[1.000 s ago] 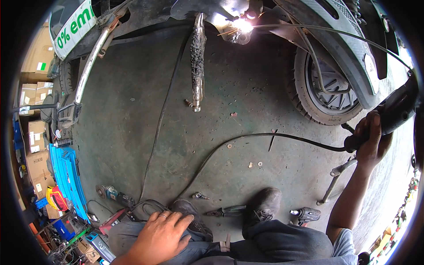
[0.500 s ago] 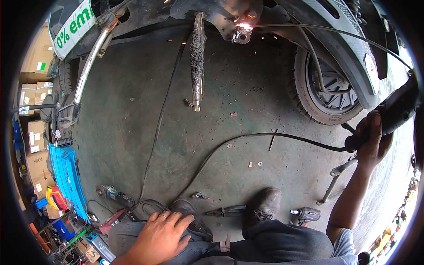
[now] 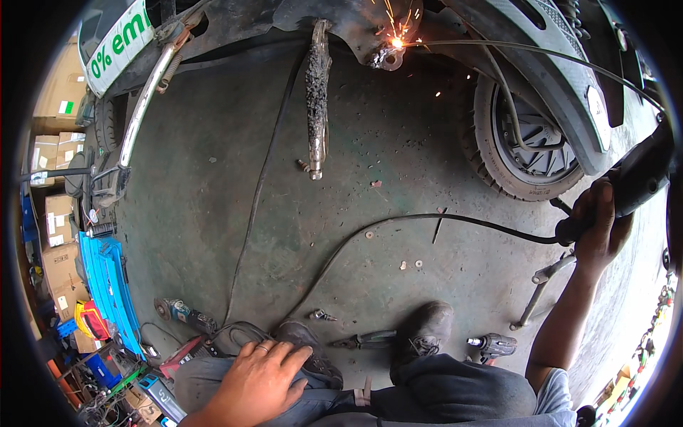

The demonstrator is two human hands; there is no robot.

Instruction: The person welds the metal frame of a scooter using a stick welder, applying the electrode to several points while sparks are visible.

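One thin rod [image 3: 533, 50], head view — runs leftward from near the upper end of a black holder [image 3: 644, 178]; its tip meets bright sparks [image 3: 398, 41] at a metal bracket [image 3: 388, 60], upper middle. Right grip [image 3: 600, 226]: clenched round the holder, far right, near the wheel [image 3: 530, 146]. Left grip [image 3: 260, 377]: holding nothing — fingers loosely spread, lying on the trouser leg [image 3: 196, 381]. Black cable [image 3: 409, 216] curves from the holder over the floor [image 3: 199, 206]. Pliers [image 3: 370, 340] lie between both shoes [image 3: 427, 329].
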